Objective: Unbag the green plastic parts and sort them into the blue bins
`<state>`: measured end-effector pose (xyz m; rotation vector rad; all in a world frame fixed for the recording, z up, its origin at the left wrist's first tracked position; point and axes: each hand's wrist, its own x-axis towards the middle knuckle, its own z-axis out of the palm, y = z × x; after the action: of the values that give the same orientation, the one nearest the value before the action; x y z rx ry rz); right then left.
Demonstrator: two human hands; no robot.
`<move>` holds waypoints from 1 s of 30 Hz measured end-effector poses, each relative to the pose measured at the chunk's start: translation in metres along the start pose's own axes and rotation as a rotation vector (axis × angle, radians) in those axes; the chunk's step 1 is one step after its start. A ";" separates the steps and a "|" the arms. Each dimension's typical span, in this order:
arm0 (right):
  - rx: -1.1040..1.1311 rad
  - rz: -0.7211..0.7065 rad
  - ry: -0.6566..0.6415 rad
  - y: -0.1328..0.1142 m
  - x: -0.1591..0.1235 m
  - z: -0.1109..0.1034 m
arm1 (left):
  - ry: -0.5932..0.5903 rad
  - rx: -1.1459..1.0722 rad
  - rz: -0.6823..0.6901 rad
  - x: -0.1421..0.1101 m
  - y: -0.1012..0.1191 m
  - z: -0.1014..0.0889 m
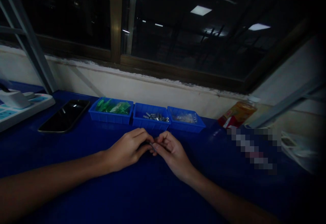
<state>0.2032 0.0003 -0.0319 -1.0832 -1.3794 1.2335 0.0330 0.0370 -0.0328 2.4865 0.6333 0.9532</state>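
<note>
My left hand [131, 149] and my right hand [171, 152] meet over the blue table, fingertips pinched together. Between them is a small, thin, greyish piece [152, 145], mostly covered by the fingers, so its kind cannot be made out. Just beyond the hands stand three blue bins in a row. The left bin [109, 117] holds green and clear plastic pieces [112, 106]. Small shiny metal pieces [156, 116] lie in the middle bin [150, 122]. In the right bin [188, 126] are clear plastic pieces [184, 117].
A black phone [65, 116] lies on the blue table [142, 193] at left, beside a white power strip [28, 110]. At the right, a bottle of amber liquid [239, 113] leans near the wall, close to a metal bar [287, 105]. A dark window [188, 40] is behind.
</note>
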 end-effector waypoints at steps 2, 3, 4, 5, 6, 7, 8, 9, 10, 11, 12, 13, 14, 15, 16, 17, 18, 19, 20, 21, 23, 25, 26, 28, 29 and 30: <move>0.014 -0.004 -0.020 0.000 -0.001 0.000 | 0.002 -0.028 -0.027 -0.001 -0.001 0.000; 0.009 -0.017 -0.037 0.000 -0.002 0.000 | -0.005 -0.037 -0.040 -0.001 -0.001 0.001; -0.008 -0.035 -0.054 0.001 -0.003 -0.001 | -0.012 -0.045 -0.054 -0.001 -0.001 0.001; -0.041 -0.063 -0.067 0.002 -0.005 -0.001 | -0.020 -0.051 -0.072 -0.001 -0.001 0.001; -0.094 -0.099 -0.072 0.003 -0.007 -0.002 | -0.025 -0.057 -0.090 -0.001 0.000 0.001; -0.169 -0.143 -0.067 0.004 -0.009 -0.003 | -0.027 -0.062 -0.109 0.000 0.001 0.001; -0.255 -0.191 -0.051 0.005 -0.010 -0.004 | -0.033 -0.066 -0.128 0.001 0.002 0.001; -0.343 -0.239 -0.025 0.006 -0.012 -0.005 | -0.041 -0.067 -0.146 0.001 0.002 0.001; -0.422 -0.282 0.001 0.006 -0.013 -0.006 | -0.050 -0.065 -0.160 0.002 0.003 0.001; -0.484 -0.317 0.026 0.006 -0.014 -0.008 | -0.059 -0.063 -0.172 0.003 0.004 0.000; -0.524 -0.340 0.043 0.005 -0.014 -0.009 | -0.072 -0.062 -0.184 0.003 0.005 0.000; -0.545 -0.352 0.049 0.005 -0.014 -0.010 | -0.085 -0.063 -0.196 0.003 0.005 0.000; -0.555 -0.354 0.047 0.004 -0.014 -0.011 | -0.094 -0.067 -0.207 0.003 0.006 -0.001; -0.558 -0.347 0.043 0.004 -0.013 -0.011 | -0.100 -0.073 -0.215 0.003 0.006 -0.001; -0.558 -0.331 0.040 0.003 -0.012 -0.012 | -0.107 -0.081 -0.216 0.003 0.007 -0.002; -0.555 -0.314 0.037 0.003 -0.012 -0.013 | -0.112 -0.089 -0.210 0.002 0.007 -0.002; -0.552 -0.297 0.039 0.003 -0.011 -0.013 | -0.116 -0.096 -0.196 0.002 0.007 -0.002; -0.548 -0.282 0.042 0.002 -0.011 -0.014 | -0.123 -0.101 -0.179 0.002 0.007 -0.003; -0.543 -0.271 0.042 0.003 -0.011 -0.014 | -0.132 -0.107 -0.166 0.002 0.007 -0.003; -0.537 -0.263 0.037 0.003 -0.011 -0.014 | -0.135 -0.115 -0.158 0.001 0.006 -0.003; -0.525 -0.266 0.034 0.003 -0.011 -0.013 | -0.132 -0.135 -0.170 0.002 0.005 -0.002; -0.525 -0.298 0.048 0.002 -0.012 -0.012 | -0.133 -0.164 -0.199 0.002 0.004 -0.002; -0.534 -0.329 0.054 0.002 -0.012 -0.011 | -0.137 -0.175 -0.213 0.002 0.003 -0.002; -0.573 -0.396 0.044 0.001 -0.013 -0.012 | -0.153 -0.185 -0.228 0.002 0.003 -0.002; -0.593 -0.424 0.030 0.000 -0.013 -0.012 | -0.158 -0.184 -0.229 0.002 0.003 -0.003; -0.610 -0.445 0.021 -0.001 -0.013 -0.012 | -0.166 -0.180 -0.228 0.003 0.003 -0.003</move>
<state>0.2174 -0.0103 -0.0317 -1.0925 -1.9159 0.4816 0.0335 0.0366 -0.0282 2.2487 0.7239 0.6796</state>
